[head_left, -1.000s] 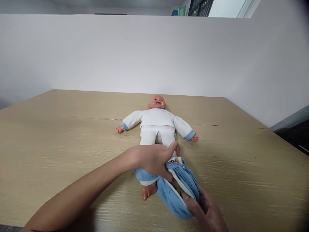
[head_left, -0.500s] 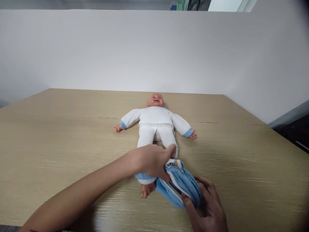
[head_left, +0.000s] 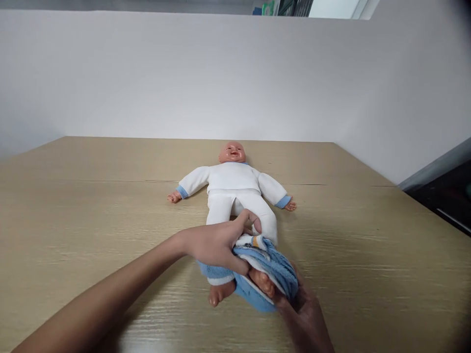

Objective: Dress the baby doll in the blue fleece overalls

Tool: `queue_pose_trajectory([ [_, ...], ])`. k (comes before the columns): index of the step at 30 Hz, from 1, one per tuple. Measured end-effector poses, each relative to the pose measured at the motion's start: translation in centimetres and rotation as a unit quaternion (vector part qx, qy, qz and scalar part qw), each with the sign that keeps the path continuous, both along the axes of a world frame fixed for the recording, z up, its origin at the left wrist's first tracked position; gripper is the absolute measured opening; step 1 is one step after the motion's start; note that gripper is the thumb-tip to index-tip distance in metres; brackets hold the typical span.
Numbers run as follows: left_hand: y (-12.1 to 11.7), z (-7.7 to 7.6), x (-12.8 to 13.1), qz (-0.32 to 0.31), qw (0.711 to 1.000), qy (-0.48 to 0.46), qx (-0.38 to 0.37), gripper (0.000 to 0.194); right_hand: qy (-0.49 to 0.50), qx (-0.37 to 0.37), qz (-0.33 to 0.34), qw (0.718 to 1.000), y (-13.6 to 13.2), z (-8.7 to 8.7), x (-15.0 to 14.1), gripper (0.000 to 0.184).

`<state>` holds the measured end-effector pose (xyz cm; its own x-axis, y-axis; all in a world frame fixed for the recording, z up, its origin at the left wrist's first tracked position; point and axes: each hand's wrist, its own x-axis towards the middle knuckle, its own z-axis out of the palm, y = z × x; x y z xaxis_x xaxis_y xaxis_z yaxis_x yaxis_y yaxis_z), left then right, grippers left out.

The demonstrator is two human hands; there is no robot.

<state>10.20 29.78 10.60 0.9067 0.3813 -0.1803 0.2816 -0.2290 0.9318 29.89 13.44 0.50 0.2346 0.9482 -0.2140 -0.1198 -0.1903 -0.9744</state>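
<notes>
"Starting with the head view, where is the doll [head_left: 235,175]?"

"On its back at the middle of the frame, head toward the top, arms spread to both sides. It wears a white top [head_left: 231,182] with blue cuffs and white trousers [head_left: 220,210]."

"And the blue cloth [head_left: 277,264]?"

"Bunched about the doll's lower legs, right of the lower middle. It is fluffy with white edging, and an orange patch [head_left: 255,240] sits on its upper white band. The foot on the left [head_left: 221,292] pokes out below a white hem; the foot on the right [head_left: 262,283] shows in the cloth's opening."

"What is the person's left hand [head_left: 217,247] doing?"

"It comes in from the lower left and lies across the doll's shins. Thumb and upper finger curve apart in a wide hook, with the white band between them; whether the tips pinch it, one cannot tell."

"The right hand [head_left: 303,314]?"

"At the lower right, closed on the outer side of the gathered cloth. The thumb lies at the opening, just beside the toes, and the other fingers are partly hidden behind the folds."

"And around them?"

"A pale wooden table [head_left: 91,220] spreads under everything, a white wall [head_left: 184,73] rises behind it, and a dark object [head_left: 449,191] stands at the right edge."
</notes>
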Motion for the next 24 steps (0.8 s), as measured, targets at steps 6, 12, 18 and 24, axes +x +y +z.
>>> queue_pose_trajectory([
  [6,-0.8,-0.5,0.0,0.061,0.996,-0.066,-0.002,0.060,-0.040,0.111,-0.006,0.993,3.4,2.1,2.1,0.052],
  [12,-0.5,-1.1,-0.3,0.098,0.989,-0.074,0.079,0.035,-0.215,0.128,0.181,0.951,7.0,3.8,7.3,0.027],
  [18,-1.2,-1.7,-2.0,0.114,0.957,-0.040,0.265,0.056,-0.237,0.143,0.360,0.891,10.1,5.3,10.8,0.030],
  [24,-0.6,-1.0,-4.6,0.172,0.958,0.009,0.230,0.033,-0.225,0.210,0.354,0.883,13.3,6.0,10.2,0.029],
])
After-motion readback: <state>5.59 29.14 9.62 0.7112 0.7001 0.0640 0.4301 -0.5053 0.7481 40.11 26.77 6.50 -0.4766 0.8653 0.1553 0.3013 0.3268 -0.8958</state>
